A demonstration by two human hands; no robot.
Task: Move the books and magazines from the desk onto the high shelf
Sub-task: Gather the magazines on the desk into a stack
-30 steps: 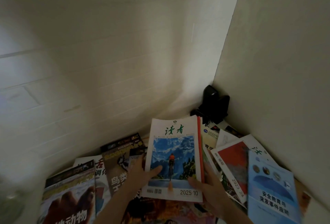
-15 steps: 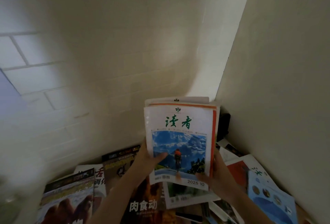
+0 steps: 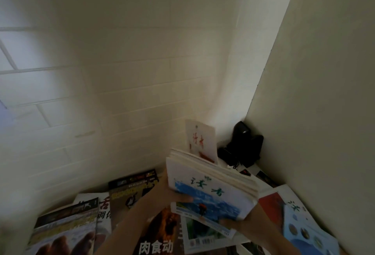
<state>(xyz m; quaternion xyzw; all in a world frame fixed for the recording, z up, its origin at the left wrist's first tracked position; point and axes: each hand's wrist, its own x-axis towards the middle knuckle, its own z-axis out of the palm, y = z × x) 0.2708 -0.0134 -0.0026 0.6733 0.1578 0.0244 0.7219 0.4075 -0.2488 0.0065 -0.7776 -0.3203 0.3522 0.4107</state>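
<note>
The top magazine (image 3: 211, 191) of the stack I hold reads 读者 in green. The dark magazine (image 3: 160, 234) under my arm shows 肉食动 in white. The penguin-cover magazine (image 3: 132, 191) carries "BAI KE QUAN SHU". A white magazine (image 3: 103, 210) shows 调.

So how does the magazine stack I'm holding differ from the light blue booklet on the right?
The magazine stack is held up, tilted, by the left hand and right hand; the light blue booklet lies flat among the spread. The stack is several issues thick; the booklet looks thin. The stack's cover is mostly white, the booklet's blue.
</note>
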